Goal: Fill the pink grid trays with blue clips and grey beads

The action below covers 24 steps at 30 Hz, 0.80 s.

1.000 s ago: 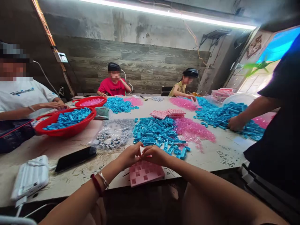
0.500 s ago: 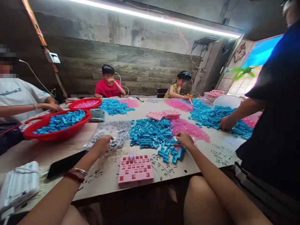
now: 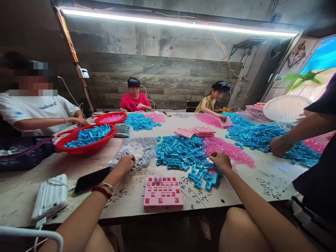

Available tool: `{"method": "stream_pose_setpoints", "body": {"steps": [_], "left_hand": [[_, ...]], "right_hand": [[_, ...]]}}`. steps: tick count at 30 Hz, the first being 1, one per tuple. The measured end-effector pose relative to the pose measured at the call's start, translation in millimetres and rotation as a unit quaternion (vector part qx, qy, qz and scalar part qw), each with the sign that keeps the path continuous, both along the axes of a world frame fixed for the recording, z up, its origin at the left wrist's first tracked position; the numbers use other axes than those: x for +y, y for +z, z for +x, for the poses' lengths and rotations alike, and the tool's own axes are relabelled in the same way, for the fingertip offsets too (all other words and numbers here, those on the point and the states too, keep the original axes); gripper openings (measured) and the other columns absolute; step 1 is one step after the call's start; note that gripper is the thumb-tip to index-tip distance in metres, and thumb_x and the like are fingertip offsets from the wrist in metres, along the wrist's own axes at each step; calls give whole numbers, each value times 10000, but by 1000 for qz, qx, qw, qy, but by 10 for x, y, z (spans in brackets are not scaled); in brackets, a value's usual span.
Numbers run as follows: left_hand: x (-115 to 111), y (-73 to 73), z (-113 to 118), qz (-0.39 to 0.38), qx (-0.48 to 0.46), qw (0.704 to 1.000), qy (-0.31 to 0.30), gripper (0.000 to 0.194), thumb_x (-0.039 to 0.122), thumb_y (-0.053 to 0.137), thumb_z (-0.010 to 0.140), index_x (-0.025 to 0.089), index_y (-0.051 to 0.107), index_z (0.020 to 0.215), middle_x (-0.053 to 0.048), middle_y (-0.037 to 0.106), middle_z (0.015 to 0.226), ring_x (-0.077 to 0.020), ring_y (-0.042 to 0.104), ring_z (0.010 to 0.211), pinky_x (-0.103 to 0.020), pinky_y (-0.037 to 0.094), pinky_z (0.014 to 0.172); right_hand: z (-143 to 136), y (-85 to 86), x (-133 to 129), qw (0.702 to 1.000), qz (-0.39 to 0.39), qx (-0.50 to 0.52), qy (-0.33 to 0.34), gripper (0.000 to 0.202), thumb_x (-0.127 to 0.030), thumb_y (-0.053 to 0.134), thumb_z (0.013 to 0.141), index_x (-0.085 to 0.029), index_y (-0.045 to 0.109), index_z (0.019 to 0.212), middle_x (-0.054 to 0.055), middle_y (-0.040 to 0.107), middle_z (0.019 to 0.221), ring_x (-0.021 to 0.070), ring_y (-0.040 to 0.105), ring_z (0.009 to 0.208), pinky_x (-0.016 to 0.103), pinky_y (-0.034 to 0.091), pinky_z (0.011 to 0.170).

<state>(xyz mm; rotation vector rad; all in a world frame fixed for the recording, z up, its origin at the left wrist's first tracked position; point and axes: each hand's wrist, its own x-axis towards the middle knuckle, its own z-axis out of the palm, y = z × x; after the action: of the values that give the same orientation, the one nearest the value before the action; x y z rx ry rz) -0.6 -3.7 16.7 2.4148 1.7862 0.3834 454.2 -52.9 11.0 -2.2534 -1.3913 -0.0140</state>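
Note:
My left hand [image 3: 126, 164] rests at the near edge of a clear plastic bag [image 3: 140, 148] of small grey parts; its fingers are curled together, and whatever they pinch is too small to make out. My right hand [image 3: 221, 161] is at the border between a heap of blue plastic pieces [image 3: 181, 150] and a spread of pink translucent pieces [image 3: 233, 152]. Its thumb and fingertips are drawn together, contents unclear. Between my forearms lies a pink block with square and oblong recesses [image 3: 163, 201]; two small clear pieces [image 3: 158, 179] sit in its top row.
More pink blocks [image 3: 184, 132] lie behind the blue heap. At left are red baskets [image 3: 86, 148], a black phone [image 3: 90, 180] and a white power bank [image 3: 50, 197]. A co-worker's hand [image 3: 280, 145] reaches into blue pieces at right. Other people sit across and at left.
My view has swung left, so the table appears shifted right. Both hands stay near the same piles. Across the table, one person's hand has come down from the face; another's holds out a pink block.

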Motion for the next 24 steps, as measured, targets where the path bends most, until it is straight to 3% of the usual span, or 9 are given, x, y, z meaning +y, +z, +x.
{"method": "stream_pose_setpoints", "body": {"steps": [5, 10, 13, 15, 19, 24], "left_hand": [[-4, -28, 34, 14, -16, 1000, 21, 150, 167, 479, 752, 132, 617, 798, -77, 670, 812, -181, 612, 770, -237, 417, 680], [-24, 33, 71, 26, -19, 999, 27, 138, 78, 477, 677, 128, 597, 725, -58, 644, 699, -181, 594, 686, -241, 403, 616], [-127, 129, 146, 57, -26, 998, 18, 157, 89, 459, 710, 127, 598, 773, -68, 641, 748, -190, 590, 729, -265, 416, 666], [-256, 188, 279, 81, -61, 995, -15, 173, 111, 450, 744, 127, 609, 813, -74, 643, 796, -190, 589, 761, -281, 428, 712], [-579, 213, 693, 92, -216, 961, -149, 247, 145, 467, 787, 146, 628, 975, -67, 657, 882, -179, 599, 798, -288, 461, 748], [-811, 85, 1014, 81, -236, 932, -262, 212, 116, 456, 831, 158, 646, 915, -68, 636, 891, -166, 587, 840, -292, 469, 777]], "right_hand": [[-279, 145, -26, 989, 109, 62, 74, 195, -243, 563, 672, -157, 672, 810, 44, 684, 765, 177, 632, 724, 236, 441, 638], [-764, 287, -143, 961, 137, 108, 214, 156, -231, 569, 676, -156, 662, 777, 37, 672, 760, 161, 618, 714, 243, 459, 665], [-1074, 288, -272, 931, 132, 138, 313, 146, -216, 553, 695, -154, 653, 782, 33, 659, 736, 145, 597, 668, 236, 461, 614], [-1271, 252, -360, 910, 113, 141, 374, 135, -184, 552, 693, -157, 650, 781, 24, 651, 720, 130, 578, 634, 228, 451, 585], [-1554, 157, -487, 868, 77, 123, 476, 187, -74, 558, 649, -161, 647, 787, 15, 650, 755, 113, 554, 638, 223, 441, 607], [-1617, 103, -553, 855, 75, 106, 503, 213, -29, 561, 629, -163, 644, 772, 10, 631, 725, 109, 538, 632, 223, 436, 615]]}}
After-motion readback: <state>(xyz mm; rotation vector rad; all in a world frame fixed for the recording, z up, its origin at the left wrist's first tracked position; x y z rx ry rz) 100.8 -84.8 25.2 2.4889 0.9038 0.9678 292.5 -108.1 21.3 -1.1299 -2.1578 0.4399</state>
